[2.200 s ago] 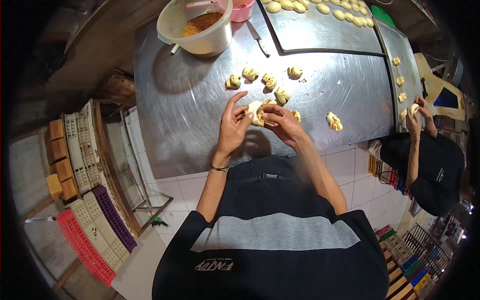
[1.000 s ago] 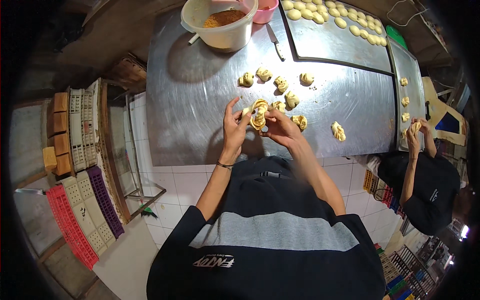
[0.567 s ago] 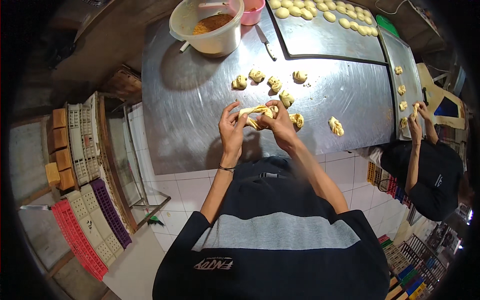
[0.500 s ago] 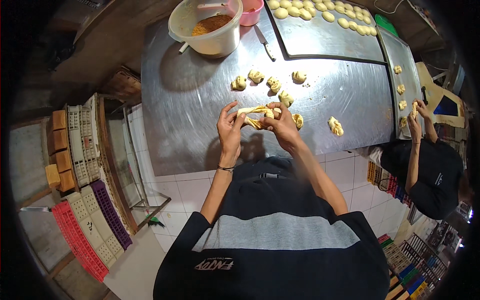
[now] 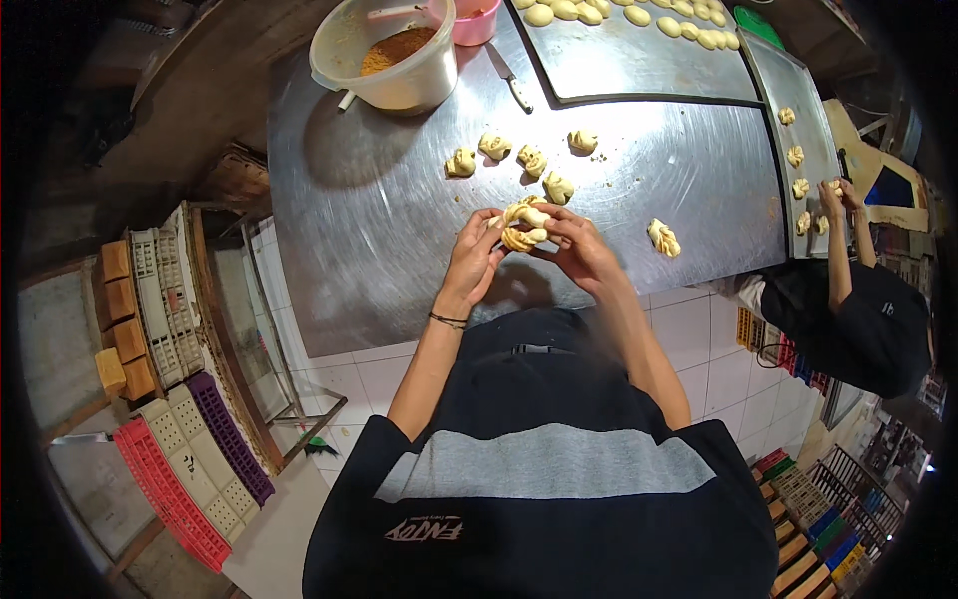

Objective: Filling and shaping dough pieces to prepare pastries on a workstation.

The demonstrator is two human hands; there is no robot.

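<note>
Step in hand: shaping. The left hand and right hand both have their grip closed on one twisted dough piece, held just above the steel counter. Finished twists lie beyond. The next move likely calls for tucking the ends, then setting it beside them.

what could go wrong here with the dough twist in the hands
1. The dough twist is held in the air between the left hand and right hand; a thin strand might tear or unwind.
2. Finished pieces sit close beyond the hands, so a dropped twist or a reaching wrist may squash one.
</note>
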